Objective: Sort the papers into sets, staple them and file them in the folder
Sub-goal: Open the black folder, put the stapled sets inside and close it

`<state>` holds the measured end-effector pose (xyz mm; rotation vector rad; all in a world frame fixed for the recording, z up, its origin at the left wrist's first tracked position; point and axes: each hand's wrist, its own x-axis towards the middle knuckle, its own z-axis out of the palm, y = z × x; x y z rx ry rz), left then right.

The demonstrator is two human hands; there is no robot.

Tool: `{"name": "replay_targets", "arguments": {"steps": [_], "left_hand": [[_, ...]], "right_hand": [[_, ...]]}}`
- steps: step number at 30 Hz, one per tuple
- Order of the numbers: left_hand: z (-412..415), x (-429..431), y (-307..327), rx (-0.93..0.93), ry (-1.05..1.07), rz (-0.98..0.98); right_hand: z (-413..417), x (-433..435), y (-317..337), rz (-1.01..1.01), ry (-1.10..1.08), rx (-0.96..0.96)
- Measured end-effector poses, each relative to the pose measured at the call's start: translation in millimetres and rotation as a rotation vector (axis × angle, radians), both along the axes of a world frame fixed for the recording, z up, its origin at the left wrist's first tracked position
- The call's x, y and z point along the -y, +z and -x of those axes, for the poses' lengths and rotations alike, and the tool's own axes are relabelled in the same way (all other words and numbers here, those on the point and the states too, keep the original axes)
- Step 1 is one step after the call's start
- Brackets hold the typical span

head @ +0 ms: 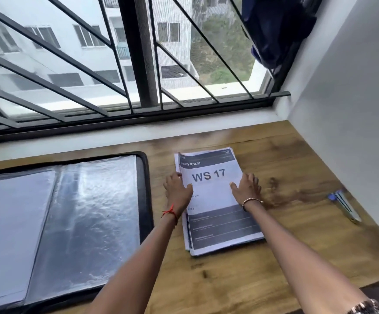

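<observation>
Sorting barely begun, by the look of it: one single stack of papers point(218, 200), top sheet marked WS 17, lying flat on the desk point(297, 155) just right of the open folder point(70, 211), not touching it. Left grip point(178, 192) laid against the stack's left edge, thumb across the top sheet, fingers relaxed and uncurled. Right grip point(247, 189) mirrored on the right edge, fingers spread flat. Pressing and steadying, then, not pinching, and no sheet lifted. Probably squaring the pile before peeling off the first set.

Next up, likely: lifting the top sheets, reading headings, dealing into separate piles on the wood to the right. Calls for a light thumb-and-finger pinch at one corner, to take one sheet and not three. Stapling and filing not yet started.

Far right, well apart from the pile: a slim blue-and-silver thing, probably the stapler point(344, 206), too blurred to swear to. Small print on the top sheet unreadable. Sheet count impossible to tell. Folder cut off at the left, pockets glossy, contents hard to judge.
</observation>
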<state>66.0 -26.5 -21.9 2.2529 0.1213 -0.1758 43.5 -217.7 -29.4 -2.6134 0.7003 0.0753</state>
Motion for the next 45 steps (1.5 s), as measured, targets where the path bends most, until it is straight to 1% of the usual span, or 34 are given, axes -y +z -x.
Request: {"name": "replay_targets", "arguments": {"steps": [4,6,8,11,13,14,16,18,21,23,26,27,30,31,33,36,40,42,45], "left_hand": [[6.0,9.9,4.0,0.132,-0.052,0.072],[9.9,13.7,3.7,0.187,-0.086,0.168],[15.9,17.0,6.2,0.186,-0.095,0.299],[20.6,16.4,4.8,0.094,0.014,0.459],[19.1,12.3,-0.6,0.016,0.085,0.507],[18.5,9.3,-2.3,-0.019,0.087,0.542],[17.3,4.7,-0.7,-0.104,0.087,0.673],[14.8,-0.6,5.1,-0.174,0.096,0.796],[9.4,-13.7,13.0,-0.210,0.108,0.915],[5.9,-27.8,19.1,-0.218,0.149,0.963],[0.9,-56.0,31.0,-0.217,0.193,0.992],[-1.1,-68.5,33.8,-0.211,0.209,0.985],[-6.3,-109.2,39.6,-0.196,0.267,1.001],[-6.7,-121.6,41.6,-0.193,0.264,1.015],[-5.2,-148.9,45.9,-0.204,0.220,1.060],[-1.9,-187.2,48.4,-0.258,0.103,1.080],[3.2,-234.3,41.6,-0.320,-0.013,0.959],[5.5,-251.7,37.1,-0.305,-0.020,0.904],[4.6,-273.0,36.8,-0.263,0.002,0.900]], "right_hand": [[-2.5,2.1,-0.9,-0.023,-0.021,0.021],[-2.3,2.6,-1.4,-0.038,-0.023,0.030],[-2.5,4.1,-1.4,-0.061,-0.023,0.036],[-4.0,6.0,-0.7,-0.077,-0.038,0.034],[-4.9,5.3,-0.2,-0.081,-0.050,0.020],[-4.8,3.7,0.6,-0.077,-0.058,0.010],[-4.5,0.0,1.6,-0.033,-0.068,0.007],[-4.6,-4.1,3.5,0.018,-0.057,0.039],[-9.6,-11.0,9.0,0.012,-0.025,0.106],[-15.8,-18.0,14.9,-0.073,-0.004,0.141],[-25.4,-33.7,23.5,-0.266,0.055,0.172],[-28.0,-41.6,26.9,-0.361,0.063,0.199],[-32.2,-69.8,37.2,-0.714,0.001,0.258],[-32.2,-79.3,41.2,-0.805,-0.003,0.243],[-33.3,-101.3,45.2,-0.921,0.007,0.189],[-36.3,-133.2,45.4,-0.992,0.011,0.156],[-38.7,-178.6,51.8,-1.078,-0.001,0.191],[-40.5,-197.3,57.2,-1.077,0.001,0.222],[-43.5,-220.5,58.2,-1.135,-0.001,0.218]]}}
